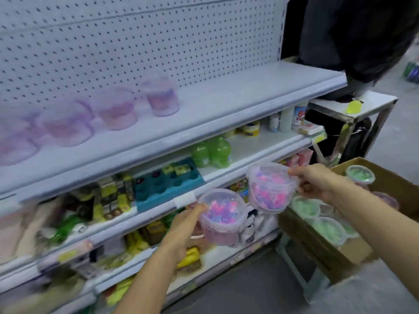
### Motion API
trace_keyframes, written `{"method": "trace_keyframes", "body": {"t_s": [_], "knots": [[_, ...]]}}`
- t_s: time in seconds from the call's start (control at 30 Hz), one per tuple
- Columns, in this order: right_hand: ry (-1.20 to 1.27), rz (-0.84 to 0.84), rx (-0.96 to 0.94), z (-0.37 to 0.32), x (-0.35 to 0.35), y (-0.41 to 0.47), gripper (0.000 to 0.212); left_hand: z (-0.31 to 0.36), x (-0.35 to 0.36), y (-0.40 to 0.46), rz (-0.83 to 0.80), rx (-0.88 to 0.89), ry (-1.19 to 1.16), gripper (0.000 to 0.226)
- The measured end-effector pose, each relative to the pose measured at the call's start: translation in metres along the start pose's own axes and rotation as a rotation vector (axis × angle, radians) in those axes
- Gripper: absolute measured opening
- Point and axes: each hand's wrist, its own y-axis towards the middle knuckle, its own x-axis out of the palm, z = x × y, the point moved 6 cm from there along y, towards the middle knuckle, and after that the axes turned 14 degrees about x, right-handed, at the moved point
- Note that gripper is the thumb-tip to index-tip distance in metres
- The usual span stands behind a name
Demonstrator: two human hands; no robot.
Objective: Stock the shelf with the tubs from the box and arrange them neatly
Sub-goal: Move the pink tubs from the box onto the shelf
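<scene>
Each hand grips a clear lidded tub of pink-purple pieces, the left hand point(183, 225) on the lower tub point(223, 217), the right hand point(317, 182) on the higher tub point(271, 186), both well below and right of the top shelf point(226, 103), whose row of pink tubs point(115, 109) ends up-left, nearer the left hand.

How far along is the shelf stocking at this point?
Partly done. A row of pink tubs already stands on the top shelf, blurred. In hand: the left hand and right hand each hold a pink tub. Left: green tubs remain in the box.
</scene>
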Motion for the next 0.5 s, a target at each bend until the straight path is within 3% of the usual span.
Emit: {"method": "trace_keyframes", "body": {"t_s": [0.23, 0.5], "knots": [[0.010, -0.284, -0.172, -0.085, 0.153, -0.084, 0.015, 0.059, -0.140, -0.059, 0.240, 0.152, -0.097, 0.039], [-0.021, -0.481, -0.239, -0.151, 0.298, -0.143, 0.019, 0.089, -0.251, -0.098, 0.532, 0.271, -0.194, 0.041]]}}
